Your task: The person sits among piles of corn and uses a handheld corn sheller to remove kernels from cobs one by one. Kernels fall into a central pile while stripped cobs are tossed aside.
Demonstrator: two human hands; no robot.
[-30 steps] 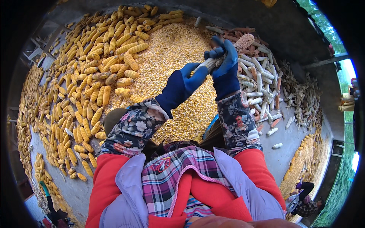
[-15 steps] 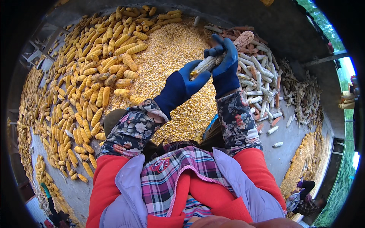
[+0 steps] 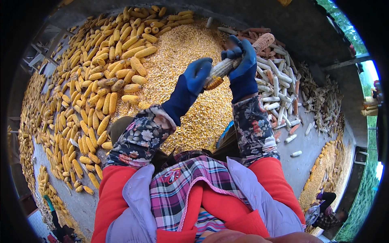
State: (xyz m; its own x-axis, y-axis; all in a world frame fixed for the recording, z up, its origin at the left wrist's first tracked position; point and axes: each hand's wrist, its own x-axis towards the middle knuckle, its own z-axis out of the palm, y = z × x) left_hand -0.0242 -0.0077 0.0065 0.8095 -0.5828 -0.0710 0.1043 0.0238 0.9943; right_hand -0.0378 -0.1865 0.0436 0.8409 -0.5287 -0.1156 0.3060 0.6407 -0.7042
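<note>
My right hand (image 3: pixel 241 65), in a blue glove, is closed around a partly shelled corn cob (image 3: pixel 221 67), pale along its shaft with yellow kernels at the lower end, and a reddish bare cob (image 3: pixel 262 42) that sticks out above it. My left hand (image 3: pixel 194 75), also blue-gloved, is just left of the cob's lower end, loosely curved and apparently off it. Beneath both hands spreads a heap of loose kernels (image 3: pixel 178 52).
Many yellow ears (image 3: pixel 93 101) cover the left. Stripped white and red cobs (image 3: pixel 279 93) and dry husks (image 3: pixel 320 101) lie right on the concrete floor (image 3: pixel 302 141). A dark wall (image 3: pixel 291 20) stands behind. Co-workers (image 3: pixel 328 218) (image 3: pixel 60 227) are at both lower edges.
My left hand has moved up and left, off the cob, exposing its kernel-covered lower end. My right hand still holds the cobs, shifted slightly.
</note>
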